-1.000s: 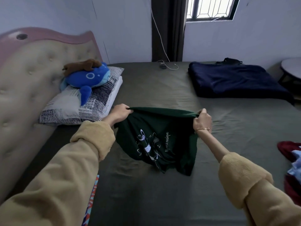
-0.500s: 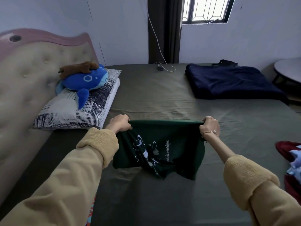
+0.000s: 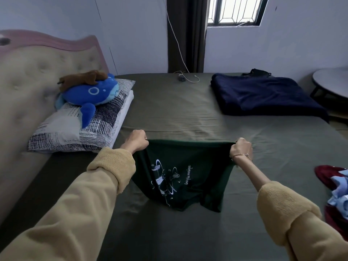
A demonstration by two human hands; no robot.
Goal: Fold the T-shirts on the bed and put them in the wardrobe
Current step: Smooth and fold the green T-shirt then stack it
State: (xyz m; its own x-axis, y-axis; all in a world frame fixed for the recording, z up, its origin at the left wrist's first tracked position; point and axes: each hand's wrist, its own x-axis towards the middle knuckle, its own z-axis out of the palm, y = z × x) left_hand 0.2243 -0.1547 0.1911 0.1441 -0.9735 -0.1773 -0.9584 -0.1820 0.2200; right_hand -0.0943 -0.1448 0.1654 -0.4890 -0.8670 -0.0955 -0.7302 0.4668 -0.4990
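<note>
A dark green T-shirt with a white print hangs stretched between my two hands above the bed. My left hand grips its top edge at the left end. My right hand, with a thin bracelet at the wrist, grips the right end. The shirt's lower part droops down and touches the olive sheet. At the right edge of the bed lies a heap of red and light blue clothes.
A patterned pillow with a blue plush toy lies by the padded headboard at the left. A folded navy blanket lies at the far right of the bed. A charger and cable rest near the wall. A round table stands right.
Both hands have lowered the green T-shirt toward the sheet and pulled its top edge wider and tauter. The lower part now rests on the bed.
</note>
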